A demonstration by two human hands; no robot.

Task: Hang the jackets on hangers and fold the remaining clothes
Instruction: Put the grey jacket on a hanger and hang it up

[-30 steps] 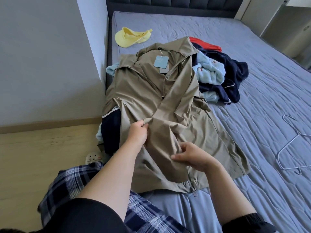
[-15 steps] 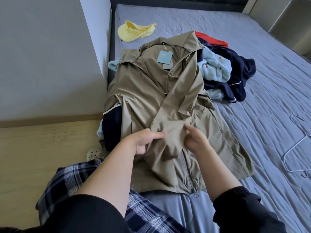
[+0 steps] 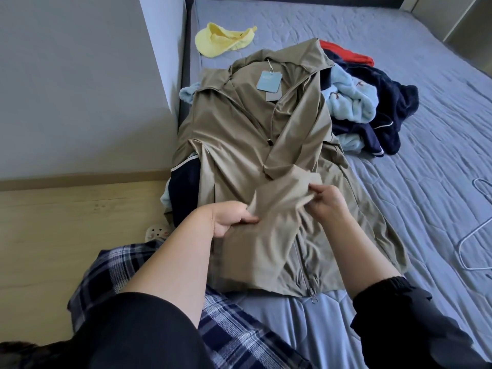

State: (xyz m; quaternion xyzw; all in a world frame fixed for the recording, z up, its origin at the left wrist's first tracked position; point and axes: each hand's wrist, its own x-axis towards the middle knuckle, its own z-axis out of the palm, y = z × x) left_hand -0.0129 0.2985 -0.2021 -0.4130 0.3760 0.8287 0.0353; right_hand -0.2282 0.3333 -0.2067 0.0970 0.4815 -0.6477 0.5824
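A khaki zip jacket lies front up along the bed's left edge, with a blue tag at its collar. Its sleeve is folded down across the front. My left hand grips the near edge of the sleeve's cuff end. My right hand pinches the far corner of the same cuff. A wire hanger lies on the bed at the right edge. Behind the jacket sits a heap of clothes: light blue fleece, navy garment, red piece.
The grey-blue quilted bed spreads to the right. A yellow cap lies near its head. A navy garment hangs over the bed's left edge under the jacket. Grey wall and wood floor lie left; a white clog is below.
Both hands moved onto the folded sleeve's cuff end. My right hand rose from the jacket's lower front to the cuff corner. The cuff is now lifted and spread between them.
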